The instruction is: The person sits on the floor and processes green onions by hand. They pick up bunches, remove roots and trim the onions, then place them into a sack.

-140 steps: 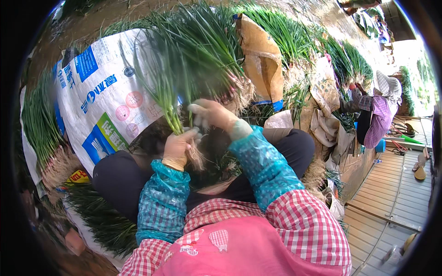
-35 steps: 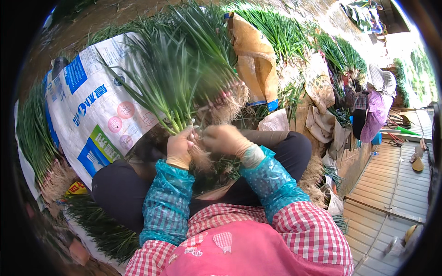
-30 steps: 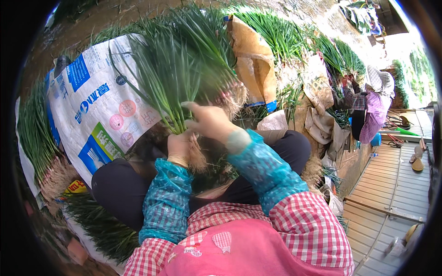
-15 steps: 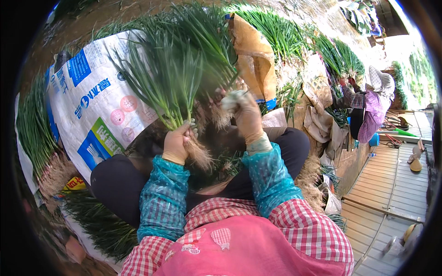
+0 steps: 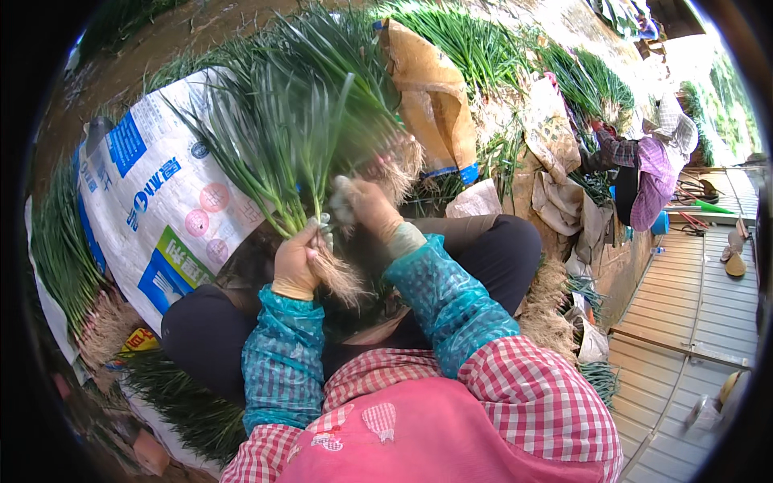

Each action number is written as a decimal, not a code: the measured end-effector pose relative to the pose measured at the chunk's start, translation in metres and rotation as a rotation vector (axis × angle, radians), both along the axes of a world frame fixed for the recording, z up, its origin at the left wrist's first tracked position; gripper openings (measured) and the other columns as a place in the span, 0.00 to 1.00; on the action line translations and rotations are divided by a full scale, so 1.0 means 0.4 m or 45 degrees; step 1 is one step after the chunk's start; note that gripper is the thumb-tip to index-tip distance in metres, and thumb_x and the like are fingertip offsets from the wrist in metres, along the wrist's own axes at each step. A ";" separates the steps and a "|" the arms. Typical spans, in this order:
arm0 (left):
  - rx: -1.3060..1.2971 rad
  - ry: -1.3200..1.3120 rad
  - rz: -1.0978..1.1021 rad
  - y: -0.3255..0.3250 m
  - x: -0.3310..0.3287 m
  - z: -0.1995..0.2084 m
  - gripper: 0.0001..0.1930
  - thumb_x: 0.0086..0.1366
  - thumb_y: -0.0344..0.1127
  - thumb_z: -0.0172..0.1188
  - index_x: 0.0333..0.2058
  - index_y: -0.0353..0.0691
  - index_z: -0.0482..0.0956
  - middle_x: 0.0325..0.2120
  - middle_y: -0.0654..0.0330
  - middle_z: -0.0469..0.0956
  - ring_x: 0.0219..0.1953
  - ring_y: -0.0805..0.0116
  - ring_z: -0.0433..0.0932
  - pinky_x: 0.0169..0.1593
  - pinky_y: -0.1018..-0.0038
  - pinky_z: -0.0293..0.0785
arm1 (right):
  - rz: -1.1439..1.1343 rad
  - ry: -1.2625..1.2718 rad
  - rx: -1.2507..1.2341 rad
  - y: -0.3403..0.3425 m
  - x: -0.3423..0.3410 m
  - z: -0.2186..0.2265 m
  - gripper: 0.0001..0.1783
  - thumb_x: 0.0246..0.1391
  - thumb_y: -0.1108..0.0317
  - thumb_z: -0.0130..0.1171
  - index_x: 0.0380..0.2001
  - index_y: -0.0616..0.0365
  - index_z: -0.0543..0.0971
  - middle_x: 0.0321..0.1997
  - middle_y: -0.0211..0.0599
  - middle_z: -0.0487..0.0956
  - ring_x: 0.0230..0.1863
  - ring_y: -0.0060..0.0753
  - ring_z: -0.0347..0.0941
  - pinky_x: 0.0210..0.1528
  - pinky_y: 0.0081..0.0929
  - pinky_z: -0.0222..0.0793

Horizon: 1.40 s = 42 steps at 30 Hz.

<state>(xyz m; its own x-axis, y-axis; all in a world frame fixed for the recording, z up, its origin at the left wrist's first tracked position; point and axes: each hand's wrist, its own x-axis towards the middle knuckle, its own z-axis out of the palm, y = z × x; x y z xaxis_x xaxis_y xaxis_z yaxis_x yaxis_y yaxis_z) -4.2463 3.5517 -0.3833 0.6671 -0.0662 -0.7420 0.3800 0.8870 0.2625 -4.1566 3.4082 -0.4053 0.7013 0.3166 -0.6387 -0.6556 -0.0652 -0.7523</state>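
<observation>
My left hand (image 5: pixel 296 262), in a pale glove, is closed around the lower stems of a bunch of scallions (image 5: pixel 286 193). Their green leaves fan up and away, and the stringy roots hang out below the fist. Just right of that bunch is my gloved right hand (image 5: pixel 374 208), close to the stems. Motion smears its fingers, so whether they grip anything is unclear. Behind it lies a larger pile of scallions (image 5: pixel 346 72), with reddish bulbs and roots toward me.
A printed white sack (image 5: pixel 173 193) covers my left knee side. More scallions (image 5: pixel 64 241) lie at the far left. A tan sack (image 5: pixel 435 97) stands beyond my right hand. On the right, another person (image 5: pixel 652 161) handles scallions beside a metal-sheet surface (image 5: pixel 668 298).
My right hand has moved left and down from the larger pile toward the bunch in my left hand. The left hand keeps its hold, and the view has shifted slightly.
</observation>
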 end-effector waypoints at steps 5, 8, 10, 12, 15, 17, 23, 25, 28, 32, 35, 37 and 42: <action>0.075 0.063 0.027 -0.004 0.000 -0.023 0.07 0.63 0.30 0.57 0.26 0.35 0.73 0.18 0.61 0.71 0.18 0.73 0.69 0.25 0.79 0.70 | 0.443 -1.040 -0.617 0.046 -0.023 0.014 0.16 0.57 0.54 0.54 0.26 0.57 0.76 0.22 0.42 0.77 0.24 0.37 0.73 0.30 0.34 0.69; 0.369 -0.002 0.014 -0.013 -0.008 -0.026 0.08 0.61 0.29 0.58 0.24 0.34 0.73 0.15 0.61 0.70 0.16 0.73 0.68 0.24 0.78 0.69 | 0.512 -1.308 -0.952 0.041 -0.038 0.006 0.16 0.54 0.55 0.52 0.23 0.55 0.75 0.24 0.47 0.78 0.28 0.52 0.75 0.30 0.43 0.70; 0.512 -0.035 0.028 -0.018 -0.002 -0.017 0.08 0.60 0.28 0.59 0.23 0.33 0.73 0.13 0.62 0.69 0.15 0.73 0.67 0.24 0.78 0.69 | 0.470 -1.058 -1.186 0.019 -0.021 -0.032 0.17 0.55 0.54 0.50 0.23 0.54 0.76 0.25 0.47 0.78 0.28 0.52 0.75 0.32 0.44 0.70; 0.591 -0.036 0.036 -0.008 -0.003 0.025 0.05 0.59 0.26 0.59 0.28 0.29 0.75 0.14 0.62 0.68 0.16 0.73 0.68 0.27 0.76 0.71 | 0.634 -0.945 -1.304 -0.024 -0.052 -0.023 0.18 0.53 0.55 0.51 0.24 0.58 0.79 0.24 0.44 0.80 0.31 0.49 0.78 0.34 0.45 0.72; 0.550 -0.040 0.061 0.013 -0.006 0.008 0.05 0.60 0.27 0.58 0.29 0.29 0.75 0.16 0.62 0.69 0.16 0.73 0.69 0.27 0.76 0.73 | 1.682 -0.365 -0.923 -0.066 -0.080 0.047 0.26 0.53 0.46 0.54 0.29 0.62 0.81 0.25 0.40 0.82 0.31 0.40 0.79 0.36 0.38 0.72; 0.600 0.023 0.016 0.016 -0.003 0.019 0.06 0.60 0.27 0.58 0.28 0.29 0.75 0.15 0.63 0.69 0.16 0.73 0.69 0.26 0.77 0.72 | 1.294 -0.293 -0.821 -0.085 -0.056 0.077 0.29 0.53 0.44 0.54 0.40 0.62 0.79 0.23 0.40 0.81 0.28 0.35 0.78 0.33 0.34 0.72; 0.745 -0.018 -0.222 0.028 -0.004 0.032 0.07 0.60 0.28 0.59 0.27 0.30 0.76 0.15 0.63 0.70 0.16 0.75 0.69 0.24 0.79 0.70 | 0.881 -0.201 -0.134 -0.001 -0.045 0.129 0.13 0.58 0.59 0.54 0.32 0.59 0.77 0.19 0.34 0.76 0.20 0.24 0.72 0.25 0.24 0.69; 0.772 -0.069 -0.162 0.029 -0.006 0.041 0.07 0.60 0.29 0.59 0.33 0.30 0.76 0.19 0.61 0.74 0.18 0.75 0.70 0.26 0.79 0.70 | 0.853 -0.833 -0.607 -0.033 -0.029 0.092 0.18 0.56 0.53 0.52 0.28 0.58 0.78 0.19 0.34 0.77 0.22 0.31 0.75 0.30 0.31 0.71; 0.656 -0.126 -0.008 0.041 0.002 0.124 0.08 0.60 0.28 0.58 0.37 0.31 0.75 0.23 0.60 0.75 0.20 0.76 0.71 0.28 0.79 0.71 | 1.490 -0.600 -0.990 -0.126 0.001 -0.032 0.22 0.55 0.48 0.49 0.27 0.56 0.80 0.24 0.35 0.80 0.29 0.41 0.77 0.38 0.37 0.72; 0.670 -0.201 0.272 0.050 0.010 0.280 0.10 0.60 0.26 0.57 0.40 0.29 0.75 0.25 0.58 0.77 0.22 0.77 0.69 0.28 0.82 0.70 | 0.684 -0.638 -1.213 -0.169 0.119 0.035 0.30 0.47 0.40 0.58 0.36 0.58 0.81 0.38 0.46 0.81 0.42 0.46 0.77 0.46 0.38 0.71; 0.445 -0.221 0.349 0.060 0.023 0.243 0.08 0.60 0.28 0.59 0.35 0.29 0.75 0.22 0.57 0.74 0.21 0.76 0.67 0.30 0.79 0.70 | 0.539 -0.506 -1.515 -0.168 0.192 -0.060 0.27 0.46 0.43 0.59 0.41 0.53 0.79 0.40 0.46 0.80 0.43 0.47 0.77 0.47 0.38 0.71; 0.302 -0.229 0.191 0.069 0.021 0.140 0.11 0.62 0.31 0.59 0.38 0.29 0.76 0.15 0.66 0.65 0.23 0.76 0.68 0.36 0.78 0.73 | 0.483 -0.551 -1.458 -0.163 0.176 -0.110 0.25 0.47 0.45 0.58 0.39 0.54 0.79 0.35 0.48 0.80 0.41 0.49 0.77 0.45 0.41 0.71; -0.149 0.010 -0.013 0.032 0.013 -0.011 0.08 0.60 0.33 0.61 0.37 0.39 0.77 0.18 0.69 0.68 0.24 0.75 0.69 0.41 0.73 0.71 | 0.140 -1.204 -1.280 -0.122 0.045 0.014 0.15 0.49 0.54 0.59 0.27 0.54 0.74 0.23 0.47 0.77 0.28 0.52 0.75 0.30 0.44 0.69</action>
